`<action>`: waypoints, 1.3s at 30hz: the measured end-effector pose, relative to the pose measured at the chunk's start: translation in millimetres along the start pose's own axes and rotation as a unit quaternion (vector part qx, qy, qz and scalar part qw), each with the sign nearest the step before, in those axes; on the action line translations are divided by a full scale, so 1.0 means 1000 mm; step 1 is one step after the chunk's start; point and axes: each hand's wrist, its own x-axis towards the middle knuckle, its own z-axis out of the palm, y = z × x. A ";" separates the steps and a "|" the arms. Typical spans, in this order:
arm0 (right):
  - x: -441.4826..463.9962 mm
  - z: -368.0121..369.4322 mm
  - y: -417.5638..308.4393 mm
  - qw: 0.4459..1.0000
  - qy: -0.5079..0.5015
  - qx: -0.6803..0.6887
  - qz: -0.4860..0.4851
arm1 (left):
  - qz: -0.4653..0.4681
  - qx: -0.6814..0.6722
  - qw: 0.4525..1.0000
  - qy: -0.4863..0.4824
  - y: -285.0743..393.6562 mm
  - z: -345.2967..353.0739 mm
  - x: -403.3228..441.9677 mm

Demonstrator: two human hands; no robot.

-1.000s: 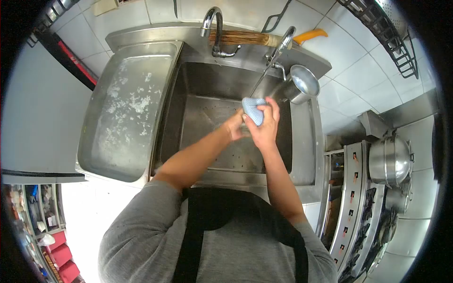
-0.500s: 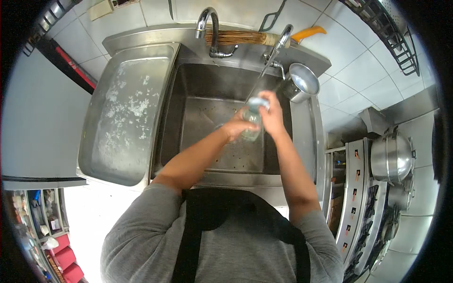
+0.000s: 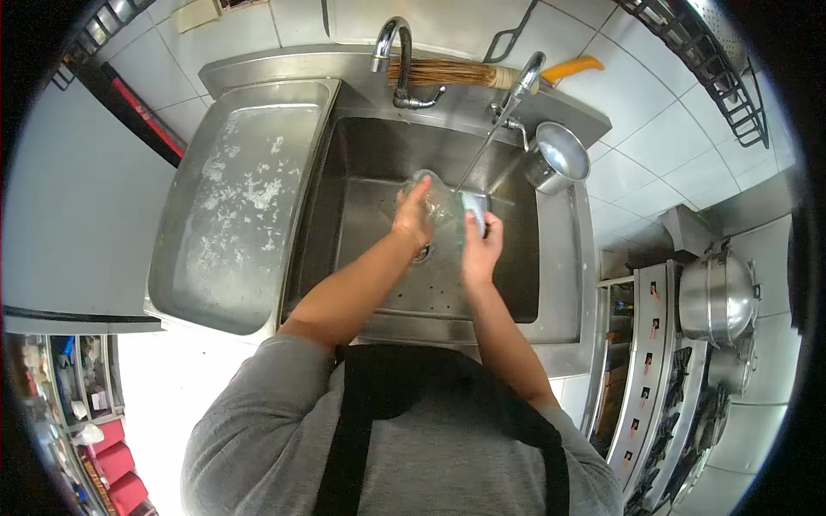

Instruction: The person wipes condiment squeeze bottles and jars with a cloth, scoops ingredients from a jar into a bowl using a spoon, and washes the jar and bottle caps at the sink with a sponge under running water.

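Over the sink basin (image 3: 361, 284), my left hand (image 3: 415, 215) is wrapped round a clear glass container (image 3: 440, 202), which lies tilted with its far end toward the faucets. My right hand (image 3: 482, 249) pinches a light blue cloth or sponge (image 3: 475, 205) just right of the glass. Water runs from the right faucet (image 3: 520, 82) in a thin stream that comes down between the glass and the cloth. The exact shape of the glass is hard to make out.
Left of the basin sits a large metal tray (image 3: 232, 288) with water and white bits. A metal pot (image 3: 559, 159) stands at the right rear corner. Behind are a second faucet (image 3: 394, 60) and a straw brush (image 3: 452, 72). A stove (image 3: 641, 370) is at the right.
My left hand has turned the glass from upright toward a tilt and moved it slightly left and up. My right hand has drawn the blue cloth off the top of the glass, down to its right side.
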 end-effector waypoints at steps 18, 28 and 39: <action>-0.003 -0.021 -0.027 0.872 -0.201 -0.321 -0.308 | 0.067 0.018 0.997 0.021 -0.002 0.010 0.002; -0.015 -0.015 0.000 0.902 -0.145 -0.248 -0.322 | 0.058 -0.010 0.998 0.022 -0.002 0.014 -0.008; -0.005 -0.016 -0.007 0.927 -0.280 0.040 0.245 | -0.046 0.025 0.991 -0.124 -0.006 -0.013 -0.013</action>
